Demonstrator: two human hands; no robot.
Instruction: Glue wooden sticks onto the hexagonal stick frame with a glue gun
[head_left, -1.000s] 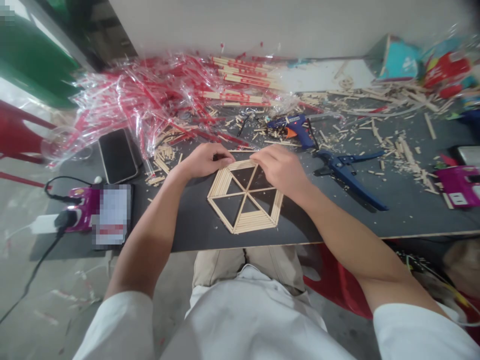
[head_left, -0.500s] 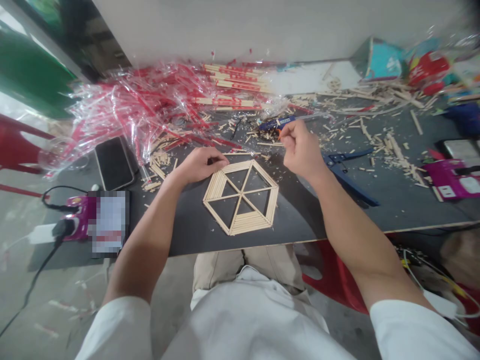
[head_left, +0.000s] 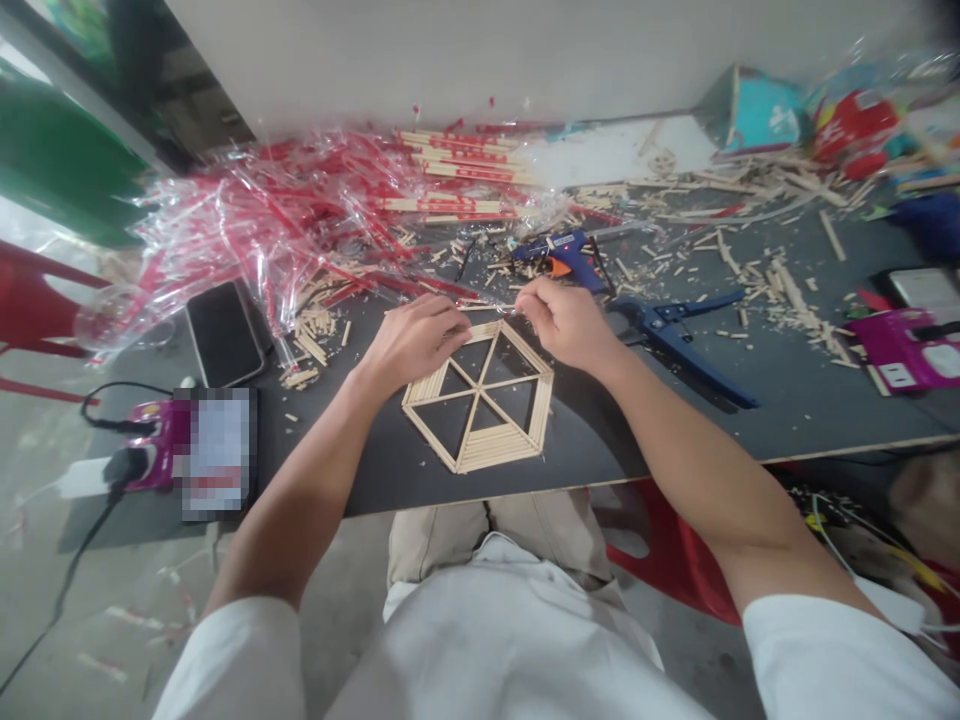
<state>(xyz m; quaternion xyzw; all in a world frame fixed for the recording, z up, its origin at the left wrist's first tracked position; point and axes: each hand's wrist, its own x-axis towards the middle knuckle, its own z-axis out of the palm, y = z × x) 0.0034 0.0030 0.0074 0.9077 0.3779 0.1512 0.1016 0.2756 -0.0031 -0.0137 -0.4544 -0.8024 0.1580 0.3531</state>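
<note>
Grips first: our left grip (head_left: pixel 412 340) lies curled over the upper left edge of a hexagonal frame of pale wooden sticks (head_left: pixel 478 395), its fingertips on the wood (pressing or merely resting, we cannot tell from up here). Our right grip (head_left: pixel 566 322) is drawn into a narrow pinch, thumb against forefinger, just above the frame's upper right edge. Whatever sits in that pinch is too thin for us to make out. A slim pale stick (head_left: pixel 487 306) runs along the top of the frame, between the two grips.

The frame lies flat on a dark-topped counter (head_left: pixel 600 445), toward the edge nearest us. Six spokes meet at its centre. Its lower segment and upper left segment are packed with parallel sticks, while the other segments stand open over the dark surface.

Just beyond the frame, and a little to its right, lies a blue glue gun with an orange trigger (head_left: pixel 559 255). To the frame's right sits a blue long-handled cutter (head_left: pixel 664 325), and farther right are scattered pale wood offcuts (head_left: pixel 787 290). Beyond the frame spreads a heap of clear plastic wrappers with red stripes (head_left: pixel 262 220). To its left, a small pile of short sticks (head_left: pixel 311 335) lies near a black smartphone (head_left: pixel 223 332), and farther left and nearer us sits a magenta box with a black cable (head_left: pixel 150 455).
</note>
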